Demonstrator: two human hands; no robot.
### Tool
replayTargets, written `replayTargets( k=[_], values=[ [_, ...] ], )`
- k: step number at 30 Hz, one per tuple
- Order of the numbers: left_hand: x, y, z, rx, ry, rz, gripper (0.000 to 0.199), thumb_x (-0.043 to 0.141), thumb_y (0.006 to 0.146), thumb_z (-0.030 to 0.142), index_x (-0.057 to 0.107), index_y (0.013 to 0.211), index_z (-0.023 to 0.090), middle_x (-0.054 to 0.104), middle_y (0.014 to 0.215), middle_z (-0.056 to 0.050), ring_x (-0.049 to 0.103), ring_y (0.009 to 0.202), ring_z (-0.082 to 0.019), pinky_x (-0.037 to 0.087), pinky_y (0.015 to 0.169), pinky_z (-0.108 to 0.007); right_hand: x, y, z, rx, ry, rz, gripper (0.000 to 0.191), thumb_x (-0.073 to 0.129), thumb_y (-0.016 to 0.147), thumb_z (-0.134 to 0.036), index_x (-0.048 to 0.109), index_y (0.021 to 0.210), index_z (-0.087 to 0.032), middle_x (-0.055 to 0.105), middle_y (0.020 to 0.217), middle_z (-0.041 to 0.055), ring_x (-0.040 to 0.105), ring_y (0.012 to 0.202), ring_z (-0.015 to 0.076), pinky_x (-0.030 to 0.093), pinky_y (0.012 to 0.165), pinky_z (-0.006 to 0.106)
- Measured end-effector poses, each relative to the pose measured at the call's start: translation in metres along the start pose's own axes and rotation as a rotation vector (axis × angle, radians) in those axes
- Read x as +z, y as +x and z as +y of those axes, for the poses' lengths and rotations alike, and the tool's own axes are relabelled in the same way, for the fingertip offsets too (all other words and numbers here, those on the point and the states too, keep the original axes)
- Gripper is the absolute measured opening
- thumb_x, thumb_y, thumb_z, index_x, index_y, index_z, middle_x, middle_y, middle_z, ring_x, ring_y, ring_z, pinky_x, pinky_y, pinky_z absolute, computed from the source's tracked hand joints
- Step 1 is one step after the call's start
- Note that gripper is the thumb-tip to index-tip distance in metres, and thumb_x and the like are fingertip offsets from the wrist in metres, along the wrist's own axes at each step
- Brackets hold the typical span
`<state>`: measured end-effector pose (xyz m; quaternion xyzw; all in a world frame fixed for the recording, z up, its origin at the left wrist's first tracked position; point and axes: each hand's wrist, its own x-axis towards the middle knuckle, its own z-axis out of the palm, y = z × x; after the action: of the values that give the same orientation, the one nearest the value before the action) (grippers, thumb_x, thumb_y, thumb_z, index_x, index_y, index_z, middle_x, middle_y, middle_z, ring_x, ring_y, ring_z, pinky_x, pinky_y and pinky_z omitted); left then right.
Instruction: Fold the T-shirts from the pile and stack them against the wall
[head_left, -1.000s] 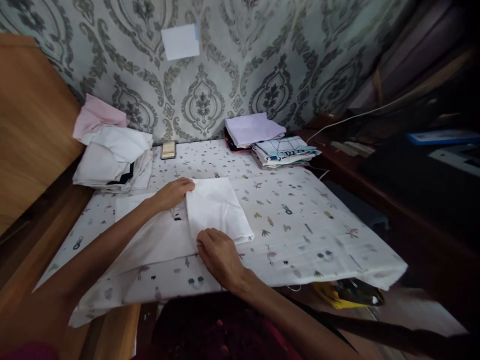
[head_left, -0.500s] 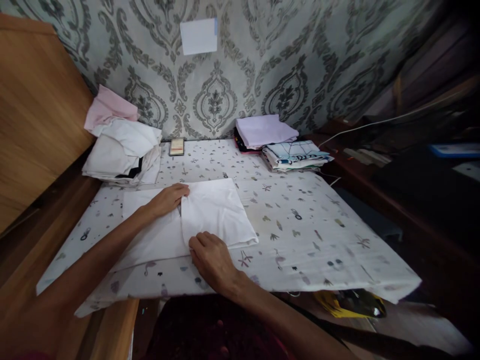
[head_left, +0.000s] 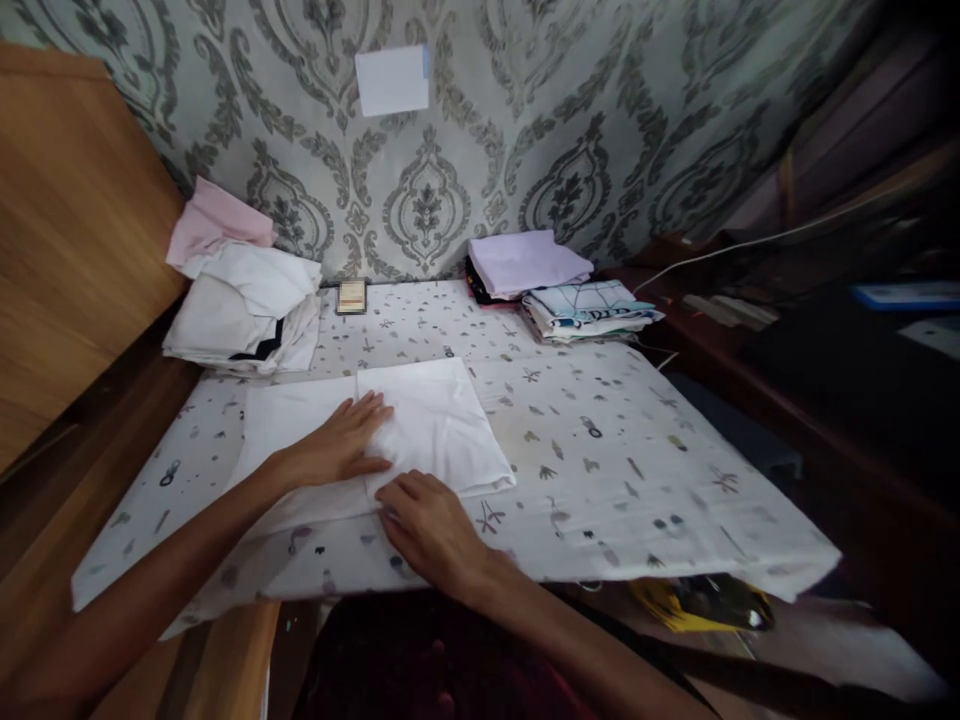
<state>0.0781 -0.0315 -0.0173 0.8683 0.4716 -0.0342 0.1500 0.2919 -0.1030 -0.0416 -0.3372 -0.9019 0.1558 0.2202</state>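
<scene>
Your left hand (head_left: 341, 445) lies flat, fingers spread, on the white cloth (head_left: 292, 408) on the bench (head_left: 600, 480); your right hand (head_left: 435, 530) curls at the near corner of the folded flap (head_left: 442, 420), grip unclear. You seem to be smoothing the fold; next probably calls for light, even pressing

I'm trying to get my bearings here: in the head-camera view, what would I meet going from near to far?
The right hand → the left hand, flat on a white cloth → the folded printed cloths → the lavender cloth → the patterned wall.
</scene>
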Motion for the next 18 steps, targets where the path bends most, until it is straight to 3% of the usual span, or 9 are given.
replayTargets(
  k=[3, 8, 13, 18],
  values=[
    [0.008, -0.005, 0.005, -0.036, 0.003, -0.017, 0.095, 0.051, 0.088, 0.07, 0.017, 0.159, 0.018, 0.007, 0.167, -0.018, 0.002, 0.155, -0.032, 0.012, 0.124, -0.053, -0.016, -0.027, 0.01, 0.03, 0.086, 0.111, 0.011, 0.054, 0.094, -0.014, 0.064, 0.099, -0.018, 0.066, 0.099, 0.0069, 0.058, 0.094, 0.0194, 0.048, 0.085, 0.032],
    [0.015, -0.006, -0.001, -0.05, -0.021, -0.025, 0.103, 0.052, 0.083, 0.075, 0.011, 0.161, 0.021, 0.006, 0.168, -0.014, 0.005, 0.155, -0.035, 0.012, 0.125, -0.054, -0.029, -0.081, 0.037, 0.31, -0.102, 0.334, 0.023, 0.045, 0.099, -0.018, 0.068, 0.094, -0.018, 0.058, 0.086, 0.0075, 0.054, 0.084, 0.021, 0.048, 0.076, 0.034],
    [0.016, -0.004, -0.003, -0.082, -0.023, -0.059, 0.11, 0.049, 0.081, 0.08, 0.009, 0.161, 0.016, 0.001, 0.168, -0.016, 0.0, 0.155, -0.033, 0.008, 0.125, -0.056, -0.031, -0.09, 0.039, 0.399, -0.32, 0.159, 0.031, 0.052, 0.098, -0.03, 0.065, 0.124, -0.021, 0.057, 0.1, 0.012, 0.051, 0.092, 0.0271, 0.046, 0.08, 0.04],
    [0.018, -0.003, -0.006, -0.082, 0.014, -0.039, 0.109, 0.049, 0.08, 0.08, 0.009, 0.161, 0.019, 0.004, 0.168, -0.014, 0.005, 0.155, -0.034, 0.013, 0.125, -0.054, -0.033, -0.086, 0.04, 0.508, -0.467, 0.106, 0.028, 0.055, 0.096, -0.04, 0.065, 0.118, -0.025, 0.055, 0.107, 0.0134, 0.048, 0.097, 0.0292, 0.043, 0.083, 0.043]
  ],
)
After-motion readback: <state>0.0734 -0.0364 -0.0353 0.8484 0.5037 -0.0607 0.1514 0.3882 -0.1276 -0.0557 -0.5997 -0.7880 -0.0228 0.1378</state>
